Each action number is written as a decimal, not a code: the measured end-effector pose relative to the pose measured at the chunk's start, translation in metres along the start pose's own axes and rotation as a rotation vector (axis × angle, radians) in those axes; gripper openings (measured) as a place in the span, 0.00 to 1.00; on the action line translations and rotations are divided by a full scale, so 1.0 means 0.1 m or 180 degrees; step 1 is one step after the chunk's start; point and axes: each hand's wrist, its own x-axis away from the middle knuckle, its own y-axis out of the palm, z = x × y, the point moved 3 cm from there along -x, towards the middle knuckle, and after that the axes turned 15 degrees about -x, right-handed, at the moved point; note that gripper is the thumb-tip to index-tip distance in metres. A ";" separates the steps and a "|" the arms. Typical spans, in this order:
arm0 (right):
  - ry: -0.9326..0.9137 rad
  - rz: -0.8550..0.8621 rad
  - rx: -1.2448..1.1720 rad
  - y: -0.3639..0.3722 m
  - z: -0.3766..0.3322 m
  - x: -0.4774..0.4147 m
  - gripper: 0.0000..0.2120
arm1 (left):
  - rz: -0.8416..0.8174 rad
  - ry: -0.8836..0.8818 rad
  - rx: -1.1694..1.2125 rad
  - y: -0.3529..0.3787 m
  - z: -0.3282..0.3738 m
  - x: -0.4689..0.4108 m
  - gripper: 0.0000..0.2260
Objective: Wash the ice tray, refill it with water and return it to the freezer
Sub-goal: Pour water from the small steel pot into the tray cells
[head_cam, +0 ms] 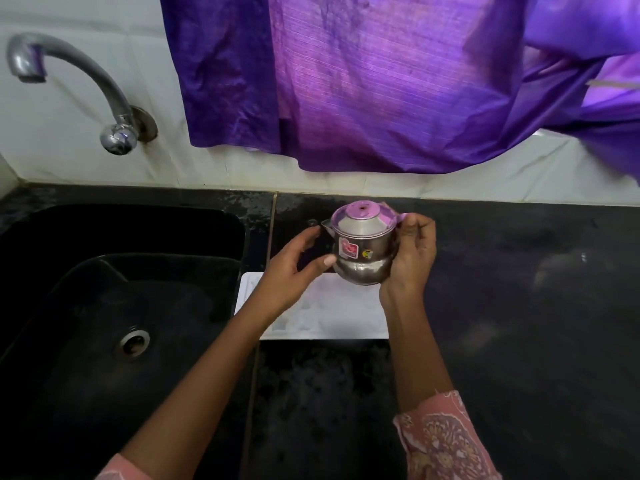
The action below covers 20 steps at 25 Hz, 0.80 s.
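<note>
A white ice tray (332,317) lies flat on the black counter (502,306), just right of the sink. Above its far edge I hold a small steel lidded pot (362,244) with a spout pointing left and stickers on its side. My right hand (408,258) grips the pot from the right, fingers curled round its handle side. My left hand (298,268) cups the pot's left side, the thumb touching its lower body and the fingers reaching behind the spout. My left forearm covers part of the tray's left end.
A black sink (114,306) with a steel drain (134,342) fills the left. A curved chrome tap (86,81) sticks out of the white tiled wall above it. A purple curtain (381,81) hangs over the wall behind the counter.
</note>
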 end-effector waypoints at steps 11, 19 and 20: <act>-0.0326 0.0272 0.0086 -0.47 -0.41 -0.05 0.04 | -0.0300 -0.0693 -0.2652 -0.28 -0.98 0.50 0.57; -0.0369 0.0343 0.0309 -0.67 -0.41 -0.10 0.06 | -0.0700 -0.0738 -0.2779 -0.23 -1.08 0.41 0.65; -0.0366 0.0343 0.0343 -0.68 -0.42 -0.11 0.07 | -0.0754 -0.0727 -0.2765 -0.22 -1.10 0.41 0.65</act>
